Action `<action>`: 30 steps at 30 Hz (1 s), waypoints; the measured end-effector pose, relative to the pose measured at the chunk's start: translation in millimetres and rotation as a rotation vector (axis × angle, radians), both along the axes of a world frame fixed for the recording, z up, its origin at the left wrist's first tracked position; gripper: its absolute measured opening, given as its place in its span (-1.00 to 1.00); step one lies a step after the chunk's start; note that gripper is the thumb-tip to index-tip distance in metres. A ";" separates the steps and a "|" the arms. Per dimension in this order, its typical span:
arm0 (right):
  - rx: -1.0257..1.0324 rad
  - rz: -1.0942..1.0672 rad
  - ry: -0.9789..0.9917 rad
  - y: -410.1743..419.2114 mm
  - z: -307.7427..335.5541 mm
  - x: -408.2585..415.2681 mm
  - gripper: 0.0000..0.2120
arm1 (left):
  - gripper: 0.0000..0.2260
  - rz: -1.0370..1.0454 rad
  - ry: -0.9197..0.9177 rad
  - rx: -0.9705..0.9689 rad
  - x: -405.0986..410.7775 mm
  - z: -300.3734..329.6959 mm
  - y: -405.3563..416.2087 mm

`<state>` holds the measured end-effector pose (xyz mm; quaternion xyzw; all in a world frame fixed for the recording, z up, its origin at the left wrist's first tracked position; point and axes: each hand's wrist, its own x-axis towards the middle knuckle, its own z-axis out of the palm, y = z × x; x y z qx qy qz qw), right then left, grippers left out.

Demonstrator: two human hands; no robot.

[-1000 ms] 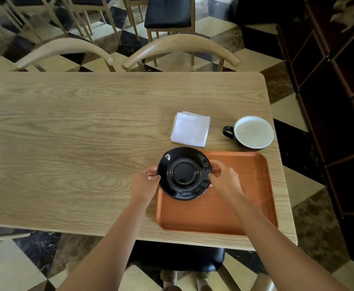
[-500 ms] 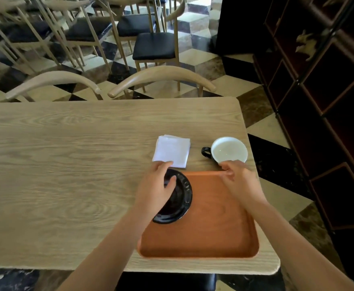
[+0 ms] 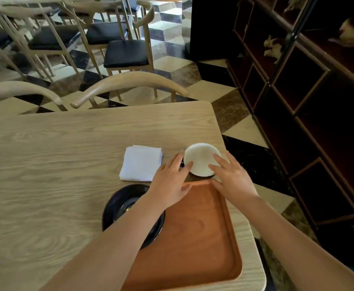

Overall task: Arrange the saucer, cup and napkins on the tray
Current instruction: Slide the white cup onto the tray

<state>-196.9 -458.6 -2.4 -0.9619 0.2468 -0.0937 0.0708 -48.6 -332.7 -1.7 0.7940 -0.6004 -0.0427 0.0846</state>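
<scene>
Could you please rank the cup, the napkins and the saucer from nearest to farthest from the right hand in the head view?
From the right hand:
1. Cup, under its fingertips, beyond the tray.
2. Napkins, to the left on the table.
3. Saucer, lower left, at the tray's left edge.

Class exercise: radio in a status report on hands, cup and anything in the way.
Left hand and right hand open, flanking cup, not yet gripped. Cup on table beyond tray. Nothing in the way.

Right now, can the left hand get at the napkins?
Probably yes. The left hand is at the cup, and the napkins lie just to its left on bare table, nothing on top or between. The fingers would only need to leave the cup.
</scene>
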 end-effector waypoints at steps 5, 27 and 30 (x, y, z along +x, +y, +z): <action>0.078 0.026 -0.114 -1.2 -9.5 -3.5 -0.58 | -0.52 0.014 0.047 -0.066 1.5 -7.7 -8.6; 0.044 0.084 -0.264 41.5 -6.8 -49.7 -0.70 | -0.61 0.151 0.267 -0.304 -41.4 -2.8 45.8; 0.035 0.084 -0.251 44.9 -12.3 -54.3 -0.75 | -0.62 0.164 0.292 -0.300 -46.7 -8.8 51.6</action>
